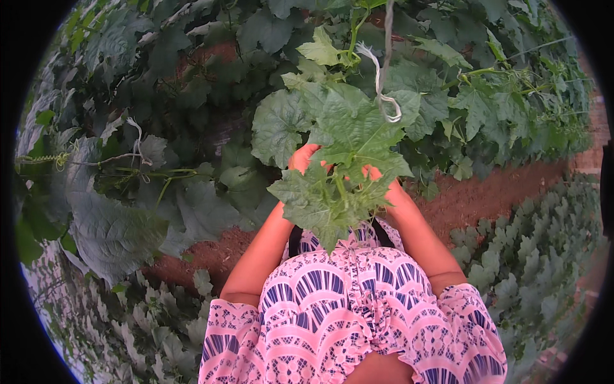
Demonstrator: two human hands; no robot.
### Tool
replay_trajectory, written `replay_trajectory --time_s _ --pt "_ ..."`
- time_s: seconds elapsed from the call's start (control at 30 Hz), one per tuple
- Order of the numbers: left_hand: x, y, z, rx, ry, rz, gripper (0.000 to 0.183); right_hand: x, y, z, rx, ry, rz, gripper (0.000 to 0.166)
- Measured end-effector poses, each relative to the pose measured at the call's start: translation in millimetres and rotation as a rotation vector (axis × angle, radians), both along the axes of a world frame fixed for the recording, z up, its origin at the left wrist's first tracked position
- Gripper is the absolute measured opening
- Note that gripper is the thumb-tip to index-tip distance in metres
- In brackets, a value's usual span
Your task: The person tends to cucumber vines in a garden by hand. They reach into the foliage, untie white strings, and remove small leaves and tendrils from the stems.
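Broad lobed leaves of a climbing vine (355, 129) stand in front of me and cover much of both hands. My left hand (304, 158) is at the vine's left side, partly behind the leaves; its fingertips are hidden. At the right side, my right hand (371, 174) reaches in among the same leaves, and what its fingers touch cannot be seen. A frayed white string (383, 98) hangs just above the hands, curled at its lower end beside the top leaf. Below the hands, a cluster of smaller leaves (316, 201) hangs before my patterned clothing.
A leafy row with a string and tendrils (115, 158) runs along the left. More vines (508, 101) hang at the right. Reddish-brown soil (489, 192) shows between the rows, and low leafy plants (527, 259) grow at the lower right.
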State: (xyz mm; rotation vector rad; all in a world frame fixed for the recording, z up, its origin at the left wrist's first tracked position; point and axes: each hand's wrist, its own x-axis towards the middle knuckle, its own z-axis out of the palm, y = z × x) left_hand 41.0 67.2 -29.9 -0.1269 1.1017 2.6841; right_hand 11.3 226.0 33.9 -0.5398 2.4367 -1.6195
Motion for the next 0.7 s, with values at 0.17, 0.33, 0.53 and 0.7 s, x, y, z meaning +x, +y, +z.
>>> replay_trajectory --time_s 0.17,0.33,0.53,0.7 --pt "-5 -23 -6 0.082 -0.246 0.179 0.029 0 -10 73 -0.166 -0.316 0.172 0.02" --pt "4 -45 -11 -0.21 -0.038 0.091 0.035 -1 -16 64 -0.14 -0.126 0.328 0.03" --pt "11 -40 18 -0.45 -0.113 0.056 0.017 4 -17 65 0.003 -0.124 0.34 0.024" --pt "7 -34 30 -0.534 -0.046 0.063 0.016 2 -10 74 -0.125 -0.292 0.379 0.016"
